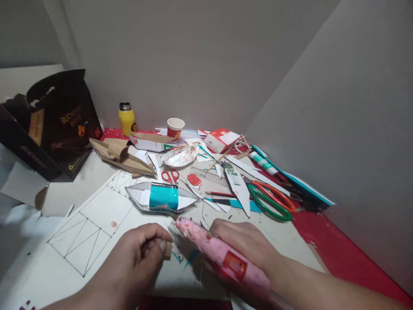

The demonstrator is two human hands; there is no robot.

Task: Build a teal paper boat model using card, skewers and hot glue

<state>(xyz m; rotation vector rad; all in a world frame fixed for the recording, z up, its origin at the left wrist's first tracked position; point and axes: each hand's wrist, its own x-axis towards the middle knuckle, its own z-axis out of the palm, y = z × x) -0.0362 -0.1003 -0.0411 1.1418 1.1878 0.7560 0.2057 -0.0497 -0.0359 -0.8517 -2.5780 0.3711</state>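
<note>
My right hand (240,239) grips a pink hot glue gun (222,254), its nozzle pointing up and left. My left hand (138,254) pinches a small brown piece of cardboard (168,249) between thumb and fingers, just left of the nozzle. Beyond both hands lies a small grey-and-white paper boat (164,197) with a teal band round its middle; the nozzle tip is close to its near edge, and I cannot tell whether they touch. Below the nozzle are teal scraps (192,257), partly shaded by the glue gun.
A black box (61,129) stands at the left. Behind are a yellow bottle (127,119), a paper cup (175,128) and a brown cardboard boat (122,159). Green-and-orange scissors (271,200), red scissors (170,176), a ruler (209,175) and paper cuttings lie at centre right.
</note>
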